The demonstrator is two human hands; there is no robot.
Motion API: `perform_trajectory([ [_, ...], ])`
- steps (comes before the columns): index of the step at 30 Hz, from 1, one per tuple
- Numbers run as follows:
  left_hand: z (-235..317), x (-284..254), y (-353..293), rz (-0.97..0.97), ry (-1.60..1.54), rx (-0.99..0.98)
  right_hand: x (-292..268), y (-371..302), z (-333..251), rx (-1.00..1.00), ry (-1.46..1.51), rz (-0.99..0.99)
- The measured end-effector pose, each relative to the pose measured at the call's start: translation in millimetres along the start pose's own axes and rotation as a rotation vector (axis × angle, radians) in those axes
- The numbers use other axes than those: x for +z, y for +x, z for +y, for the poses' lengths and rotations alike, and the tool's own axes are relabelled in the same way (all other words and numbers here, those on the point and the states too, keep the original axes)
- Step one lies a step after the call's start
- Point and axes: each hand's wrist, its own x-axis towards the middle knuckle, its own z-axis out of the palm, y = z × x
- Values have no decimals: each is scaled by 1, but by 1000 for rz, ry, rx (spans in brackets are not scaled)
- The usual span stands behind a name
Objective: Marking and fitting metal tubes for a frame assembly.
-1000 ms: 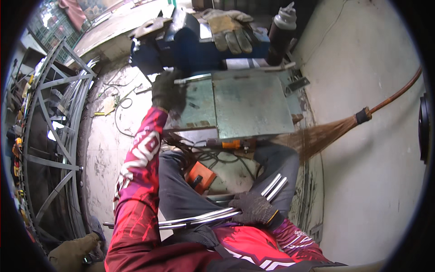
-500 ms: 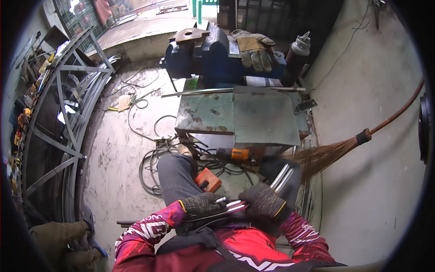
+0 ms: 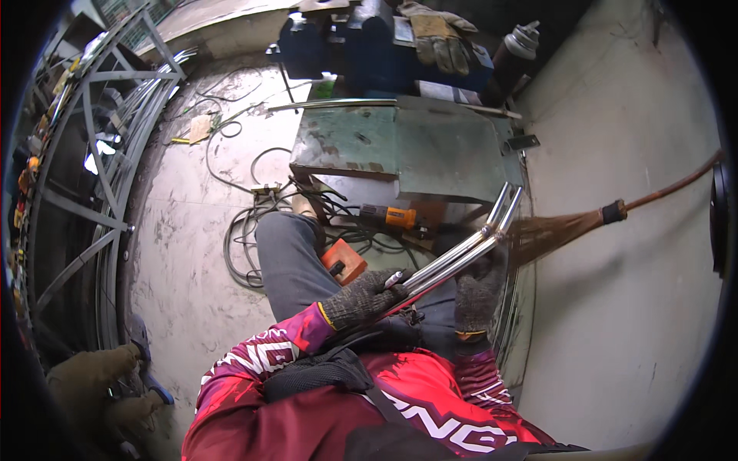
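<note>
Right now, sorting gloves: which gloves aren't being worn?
The tan leather gloves lying on the dark blue machine at the top; the grey knit ones cover both hands.

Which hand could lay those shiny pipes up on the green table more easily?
Probably the right hand. It grips the shiny tubes farther up, nearer the ends that point at the green metal table. The left hand holds their lower part, close to the body, beside a marker.

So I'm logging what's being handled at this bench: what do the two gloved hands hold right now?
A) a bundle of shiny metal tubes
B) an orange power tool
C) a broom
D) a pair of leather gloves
A: the left hand and right hand, both in knit gloves, grip the shiny metal tubes slanting up over the lap.
</note>
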Motion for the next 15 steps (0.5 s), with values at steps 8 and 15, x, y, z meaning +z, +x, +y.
perform_trajectory([
  [8,-7,8,8,-87,116,-35,-22,-20,-74,750,494,-808],
  [15,-16,9,24,-196,-81,-225,-78,-8,-38,8,160,-488],
])
